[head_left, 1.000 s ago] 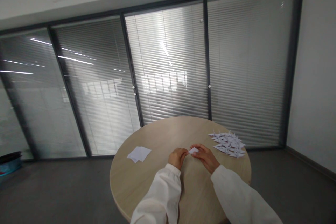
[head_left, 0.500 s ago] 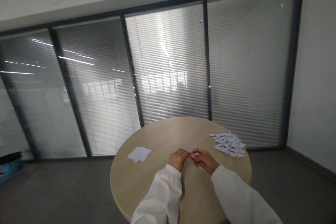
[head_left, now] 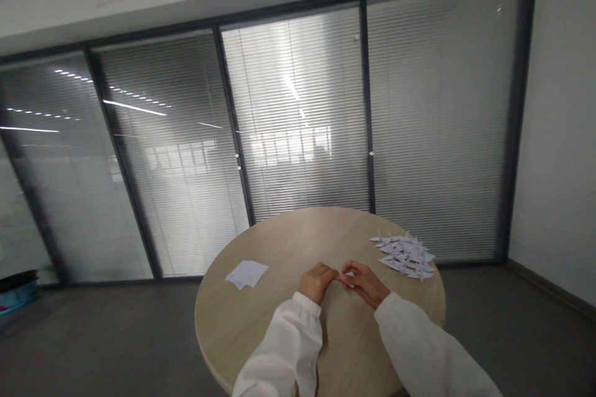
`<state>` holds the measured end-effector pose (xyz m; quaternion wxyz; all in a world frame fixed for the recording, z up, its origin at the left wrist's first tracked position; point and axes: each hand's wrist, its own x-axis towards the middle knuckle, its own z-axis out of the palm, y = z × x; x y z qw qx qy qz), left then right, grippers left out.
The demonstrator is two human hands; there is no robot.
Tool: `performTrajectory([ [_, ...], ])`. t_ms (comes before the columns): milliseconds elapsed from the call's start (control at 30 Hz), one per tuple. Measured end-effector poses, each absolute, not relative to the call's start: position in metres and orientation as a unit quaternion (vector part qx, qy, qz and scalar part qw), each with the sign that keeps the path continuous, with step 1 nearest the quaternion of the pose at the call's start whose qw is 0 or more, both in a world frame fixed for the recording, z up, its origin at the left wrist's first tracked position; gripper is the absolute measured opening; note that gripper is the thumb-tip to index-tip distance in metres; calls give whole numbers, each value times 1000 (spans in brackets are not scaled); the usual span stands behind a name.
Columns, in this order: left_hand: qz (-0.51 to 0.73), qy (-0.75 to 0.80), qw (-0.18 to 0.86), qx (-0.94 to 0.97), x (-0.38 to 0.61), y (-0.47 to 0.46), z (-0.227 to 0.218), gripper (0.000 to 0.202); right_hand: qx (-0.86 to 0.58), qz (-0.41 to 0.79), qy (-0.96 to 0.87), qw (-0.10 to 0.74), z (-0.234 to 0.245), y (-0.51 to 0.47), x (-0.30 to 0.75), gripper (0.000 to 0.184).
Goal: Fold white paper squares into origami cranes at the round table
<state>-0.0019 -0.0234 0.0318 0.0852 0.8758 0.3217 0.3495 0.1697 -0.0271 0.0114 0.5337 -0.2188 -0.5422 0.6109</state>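
Both my hands meet over the middle of a round wooden table [head_left: 261, 329]. My left hand [head_left: 315, 281] and my right hand [head_left: 365, 283] are closed in a pinch on one small folded piece of white paper [head_left: 347, 276], which is mostly hidden between the fingertips. White sleeves cover both forearms. To the left of my left hand lies a small stack of flat white paper squares [head_left: 247, 273]. To the right of my right hand sits a pile of several folded white paper figures [head_left: 406, 255].
Behind the table runs a glass wall with dark frames and lowered blinds [head_left: 298, 130]. A dark grey floor surrounds the table. A blue container [head_left: 16, 295] stands at the far left on the floor. A white wall closes the right side.
The small paper, clearly visible between the fingertips a second ago, is now folded tighter and mostly covered. My right hand's fingers have curled in closer to my left hand.
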Motion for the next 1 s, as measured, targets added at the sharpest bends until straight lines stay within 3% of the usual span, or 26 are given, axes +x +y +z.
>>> performTrajectory([
  [200,393,363,85,841,-1,-19,29,32,-231,568,-554,563,7,-22,171,34],
  [433,261,465,72,843,10,-19,19,41,-271,503,-605,555,2,-16,171,34],
  [700,266,469,71,840,11,-16,7,37,-288,471,-642,532,9,-23,170,26],
  [1000,336,450,111,820,12,-10,8,31,-252,544,-599,530,0,-17,166,30],
])
